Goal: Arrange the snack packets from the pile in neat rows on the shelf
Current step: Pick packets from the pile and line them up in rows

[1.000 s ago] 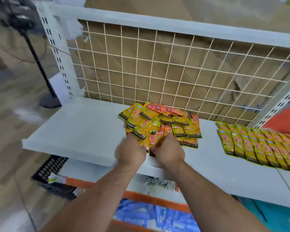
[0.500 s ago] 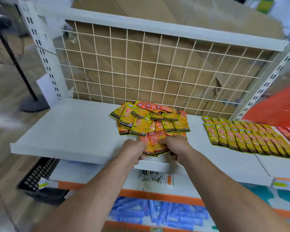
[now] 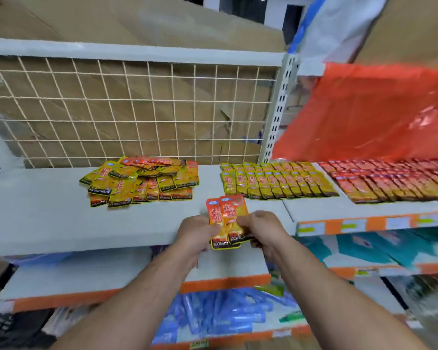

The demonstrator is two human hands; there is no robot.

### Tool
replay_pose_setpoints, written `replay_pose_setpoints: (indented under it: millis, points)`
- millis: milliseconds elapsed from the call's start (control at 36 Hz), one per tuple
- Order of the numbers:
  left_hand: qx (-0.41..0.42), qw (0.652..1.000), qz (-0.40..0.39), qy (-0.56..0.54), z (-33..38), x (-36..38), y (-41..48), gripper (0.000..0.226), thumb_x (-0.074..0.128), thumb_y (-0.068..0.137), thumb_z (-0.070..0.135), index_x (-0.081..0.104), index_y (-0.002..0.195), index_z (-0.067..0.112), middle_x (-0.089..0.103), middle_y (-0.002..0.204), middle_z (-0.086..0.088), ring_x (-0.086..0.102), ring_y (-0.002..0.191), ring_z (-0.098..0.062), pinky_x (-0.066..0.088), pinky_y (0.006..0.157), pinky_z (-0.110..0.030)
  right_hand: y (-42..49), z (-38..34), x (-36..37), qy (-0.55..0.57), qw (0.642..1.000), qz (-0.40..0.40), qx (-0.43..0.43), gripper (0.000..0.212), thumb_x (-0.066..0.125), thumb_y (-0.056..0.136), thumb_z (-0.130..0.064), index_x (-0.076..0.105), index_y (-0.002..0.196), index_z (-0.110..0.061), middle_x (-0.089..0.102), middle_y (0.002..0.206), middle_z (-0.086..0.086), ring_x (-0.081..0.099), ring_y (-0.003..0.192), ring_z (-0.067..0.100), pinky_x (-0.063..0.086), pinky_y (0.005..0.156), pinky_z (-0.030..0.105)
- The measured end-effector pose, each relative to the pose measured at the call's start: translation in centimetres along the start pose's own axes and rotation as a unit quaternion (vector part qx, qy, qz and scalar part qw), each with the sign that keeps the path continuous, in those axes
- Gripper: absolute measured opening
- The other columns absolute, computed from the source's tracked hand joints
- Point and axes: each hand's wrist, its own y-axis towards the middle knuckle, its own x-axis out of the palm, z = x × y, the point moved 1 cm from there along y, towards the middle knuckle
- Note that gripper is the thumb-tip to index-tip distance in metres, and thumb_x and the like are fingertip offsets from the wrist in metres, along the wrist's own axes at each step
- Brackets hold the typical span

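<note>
L hand [image 3: 196, 233] + R hand [image 3: 259, 228]: fingers curled, pinching two overlapped orange-yellow foil snack packets [image 3: 226, 218] from either side, over the front edge of pale grey metal shelf [image 3: 61, 218]. Loose pile of same packets [image 3: 139, 180] sits back-left on the shelf. Neat yellow packet rows [image 3: 276, 183] back-right, red packet rows [image 3: 390, 180] further right.

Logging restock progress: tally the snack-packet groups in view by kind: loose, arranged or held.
Loose pile: 1
Arranged blocks: 2, yellow block and red block
Held bunch: 1
Total: 4 groups
</note>
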Motion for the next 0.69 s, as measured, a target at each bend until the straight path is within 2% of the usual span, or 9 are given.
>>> replay_pose_setpoints:
  millis: [83,194,250,306,417,528,694]
  points:
    - [0.022,0.999,-0.016,0.021,1.4,4.9,-1.7,0.014,0.069,0.084,0.008,0.065,0.071,0.012,0.057,0.062,-0.006,0.044,0.048,-0.017,0.033,0.044,-0.023,-0.9,1.3,-5.5,-0.005,0.999,0.024,-0.02,0.038,0.078,0.081,-0.017,0.047,0.06,-0.018,0.048,0.059,0.004,0.044,0.054,0.019,0.035,0.045,0.025]
    - [0.034,0.998,-0.041,0.026,2.7,10.9,-3.8,0.012,0.069,0.083,0.004,0.063,0.076,0.011,0.061,0.061,-0.004,0.049,0.042,-0.013,0.036,0.043,-0.021,-2.2,3.0,-12.2,0.008,0.999,0.043,-0.026,0.043,0.077,0.083,-0.015,0.04,0.061,-0.02,0.041,0.065,0.008,0.042,0.06,0.019,0.036,0.051,0.03]
    - [0.031,0.998,-0.052,0.014,3.2,13.5,-4.7,0.019,0.068,0.084,0.0,0.06,0.071,0.012,0.061,0.056,-0.001,0.05,0.039,-0.01,0.037,0.043,-0.021,-2.8,3.9,-15.2,0.01,0.998,0.057,-0.02,0.043,0.074,0.085,-0.014,0.039,0.061,-0.019,0.043,0.059,0.006,0.044,0.052,0.019,0.041,0.048,0.028]
    - [0.029,0.997,-0.065,0.012,3.8,16.1,-5.2,0.024,0.068,0.084,0.0,0.057,0.068,0.013,0.061,0.057,-0.002,0.051,0.043,-0.012,0.039,0.048,-0.024,-3.2,4.5,-18.1,0.008,0.998,0.067,-0.016,0.043,0.072,0.087,-0.014,0.038,0.061,-0.019,0.044,0.057,0.002,0.046,0.049,0.018,0.045,0.046,0.025]
    - [0.035,0.996,-0.081,0.024,5.0,20.7,-5.9,0.029,0.069,0.084,0.002,0.053,0.063,0.015,0.06,0.058,-0.001,0.049,0.052,-0.016,0.04,0.052,-0.028,-3.4,5.7,-22.9,0.026,0.996,0.08,-0.014,0.023,0.071,0.09,-0.016,0.049,0.082,-0.014,0.042,0.078,0.01,0.044,0.066,0.023,0.048,0.052,0.03]
    - [0.04,0.993,-0.106,0.036,6.1,25.1,-5.8,0.03,0.069,0.085,0.002,0.052,0.063,0.014,0.059,0.056,0.001,0.049,0.049,-0.014,0.042,0.053,-0.03,-2.4,6.9,-27.1,0.044,0.993,0.105,-0.003,0.034,0.073,0.088,-0.019,0.041,0.075,-0.014,0.038,0.076,0.01,0.041,0.068,0.023,0.046,0.06,0.036]
    - [0.041,0.986,-0.153,0.046,7.4,32.1,-4.0,0.017,0.066,0.086,0.002,0.059,0.073,0.011,0.065,0.067,-0.006,0.051,0.047,-0.014,0.039,0.049,-0.025,-0.4,8.8,-33.0,0.057,0.988,0.146,0.008,0.042,0.071,0.089,-0.019,0.036,0.067,-0.019,0.036,0.074,0.011,0.039,0.066,0.022,0.047,0.056,0.033]
